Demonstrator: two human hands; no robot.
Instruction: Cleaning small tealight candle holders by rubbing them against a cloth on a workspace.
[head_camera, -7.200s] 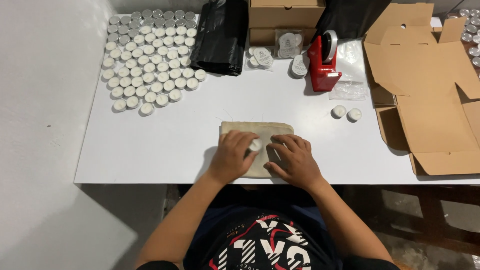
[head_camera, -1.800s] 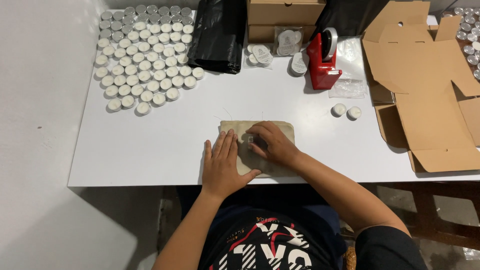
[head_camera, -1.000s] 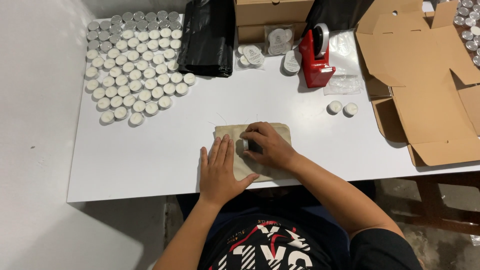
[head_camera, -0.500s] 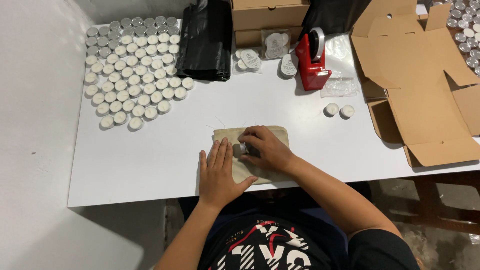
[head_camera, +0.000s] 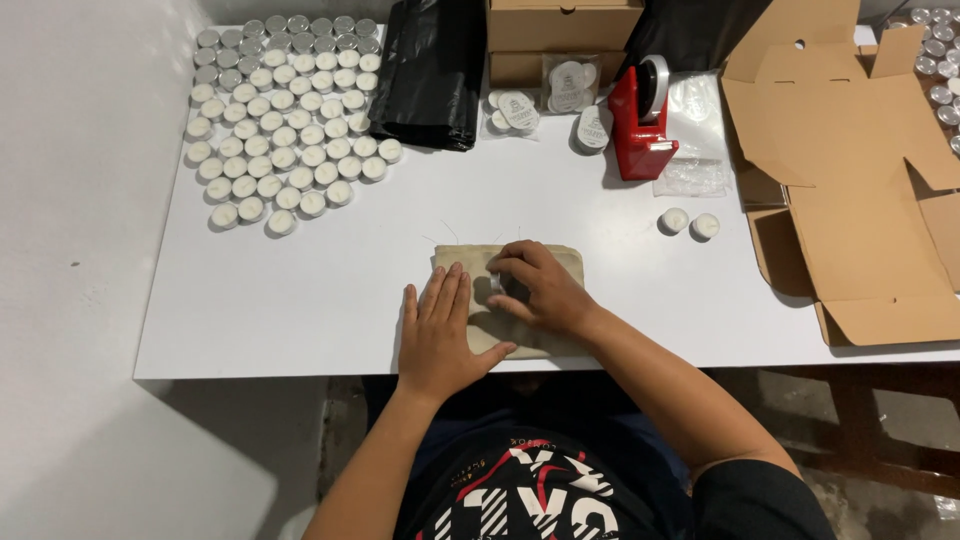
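A small beige cloth pouch (head_camera: 560, 262) lies flat near the front edge of the white table (head_camera: 300, 280). My left hand (head_camera: 437, 335) rests flat on the pouch's left part, fingers spread. My right hand (head_camera: 535, 290) is curled over the pouch's middle, its fingers closed around a small silver-cased tealight (head_camera: 497, 283) that is mostly hidden under them. Thin drawstrings stick out from the pouch's far edge.
Many white tealights (head_camera: 285, 120) stand in rows at the back left. Black plastic bags (head_camera: 432, 70), brown boxes (head_camera: 560, 25), packets of tealights (head_camera: 518, 108) and a red tape dispenser (head_camera: 640, 125) line the back. Two loose tealights (head_camera: 690, 223) sit beside an unfolded cardboard box (head_camera: 850, 170).
Earlier both hands pressed the pouch side by side. My right hand has since moved left over the pouch's middle and curled around a tealight, while my left hand lies flat beside it.
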